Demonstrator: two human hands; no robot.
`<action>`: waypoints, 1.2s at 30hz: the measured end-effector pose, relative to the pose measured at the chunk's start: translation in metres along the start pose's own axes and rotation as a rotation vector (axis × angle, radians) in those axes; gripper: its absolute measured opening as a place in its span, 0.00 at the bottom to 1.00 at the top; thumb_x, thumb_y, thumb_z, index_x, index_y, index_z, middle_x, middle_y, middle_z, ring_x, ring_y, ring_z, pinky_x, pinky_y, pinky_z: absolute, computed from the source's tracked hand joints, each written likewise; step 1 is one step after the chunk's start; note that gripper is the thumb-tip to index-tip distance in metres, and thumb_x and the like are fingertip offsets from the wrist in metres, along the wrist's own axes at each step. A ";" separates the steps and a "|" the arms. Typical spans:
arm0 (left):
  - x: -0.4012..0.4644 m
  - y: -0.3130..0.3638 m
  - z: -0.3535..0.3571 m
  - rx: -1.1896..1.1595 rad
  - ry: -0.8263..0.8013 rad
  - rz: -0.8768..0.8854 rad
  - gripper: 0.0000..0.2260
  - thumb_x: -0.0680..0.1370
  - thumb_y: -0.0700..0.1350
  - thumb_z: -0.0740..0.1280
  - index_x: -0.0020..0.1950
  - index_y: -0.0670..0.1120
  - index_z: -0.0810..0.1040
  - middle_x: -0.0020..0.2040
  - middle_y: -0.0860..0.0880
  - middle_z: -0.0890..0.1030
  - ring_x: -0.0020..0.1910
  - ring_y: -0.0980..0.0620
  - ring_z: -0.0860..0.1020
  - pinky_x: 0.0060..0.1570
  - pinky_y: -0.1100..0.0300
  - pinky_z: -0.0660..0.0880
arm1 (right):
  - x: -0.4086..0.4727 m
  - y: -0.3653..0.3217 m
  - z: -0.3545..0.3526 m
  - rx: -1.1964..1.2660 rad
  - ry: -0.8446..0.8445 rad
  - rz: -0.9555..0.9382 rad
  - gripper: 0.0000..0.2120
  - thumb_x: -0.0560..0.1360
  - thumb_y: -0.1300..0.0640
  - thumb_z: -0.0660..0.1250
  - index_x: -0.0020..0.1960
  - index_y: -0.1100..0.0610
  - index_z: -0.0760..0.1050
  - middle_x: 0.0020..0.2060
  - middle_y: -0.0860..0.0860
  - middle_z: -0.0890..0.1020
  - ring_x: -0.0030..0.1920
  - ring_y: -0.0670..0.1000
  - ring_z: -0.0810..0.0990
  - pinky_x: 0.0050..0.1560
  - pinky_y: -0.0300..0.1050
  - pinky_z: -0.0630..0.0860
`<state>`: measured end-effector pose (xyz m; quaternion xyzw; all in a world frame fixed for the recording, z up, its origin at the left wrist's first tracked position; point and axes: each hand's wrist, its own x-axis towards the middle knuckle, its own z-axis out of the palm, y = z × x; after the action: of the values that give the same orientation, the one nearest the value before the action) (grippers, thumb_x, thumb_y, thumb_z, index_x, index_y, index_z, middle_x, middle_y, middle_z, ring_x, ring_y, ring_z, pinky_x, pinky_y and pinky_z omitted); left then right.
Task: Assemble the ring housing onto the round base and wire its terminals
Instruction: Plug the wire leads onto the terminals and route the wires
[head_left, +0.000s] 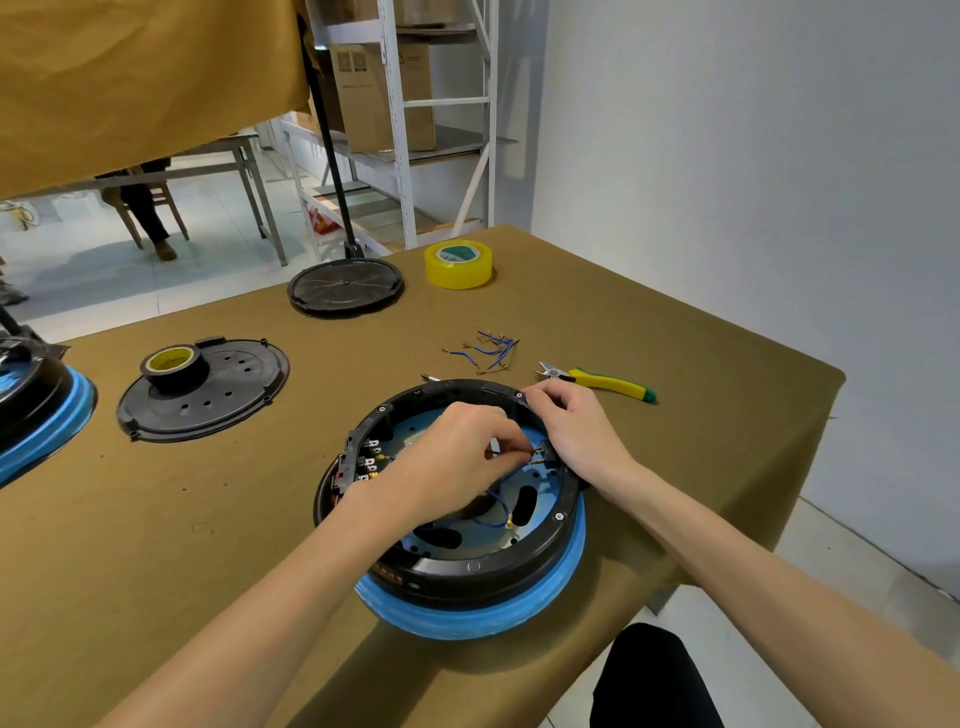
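Both hands meet, fingertips almost touching.
The left hand (457, 457) reaches in from seven o'clock, knuckles up, thumb and forefinger pinched together and pointing toward three o'clock. The right hand (576, 431) comes from five o'clock, palm down, fingers curled down at its eleven o'clock end.

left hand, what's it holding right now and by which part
The left hand pinches a blue wire near its brass terminal end, at the ring housing inner wall. The right hand grips the housing rim beside it.
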<state>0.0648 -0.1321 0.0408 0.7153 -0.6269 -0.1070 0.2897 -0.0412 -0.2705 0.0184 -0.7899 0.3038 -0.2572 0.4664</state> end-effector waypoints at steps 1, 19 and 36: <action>0.001 0.001 0.000 0.029 -0.002 0.019 0.05 0.80 0.44 0.72 0.53 0.47 0.88 0.43 0.56 0.80 0.38 0.62 0.75 0.44 0.63 0.75 | 0.000 0.000 0.000 0.000 -0.001 0.000 0.11 0.84 0.55 0.62 0.53 0.56 0.83 0.50 0.51 0.85 0.53 0.52 0.81 0.56 0.50 0.75; -0.003 0.009 0.002 0.118 0.042 0.095 0.07 0.82 0.42 0.69 0.54 0.45 0.87 0.45 0.51 0.79 0.42 0.55 0.76 0.46 0.55 0.75 | 0.002 0.002 0.001 -0.021 -0.002 -0.016 0.11 0.85 0.55 0.61 0.54 0.56 0.82 0.48 0.51 0.85 0.49 0.50 0.82 0.45 0.37 0.74; -0.022 -0.051 -0.051 -0.018 0.320 -0.384 0.10 0.83 0.45 0.67 0.61 0.54 0.83 0.59 0.54 0.79 0.59 0.53 0.77 0.61 0.54 0.73 | 0.033 0.000 -0.010 -0.167 0.037 -0.157 0.08 0.81 0.56 0.65 0.47 0.52 0.83 0.39 0.43 0.84 0.39 0.43 0.81 0.42 0.40 0.76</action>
<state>0.1295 -0.0940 0.0490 0.8266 -0.4245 -0.0510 0.3661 -0.0256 -0.3006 0.0268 -0.8425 0.2697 -0.2815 0.3718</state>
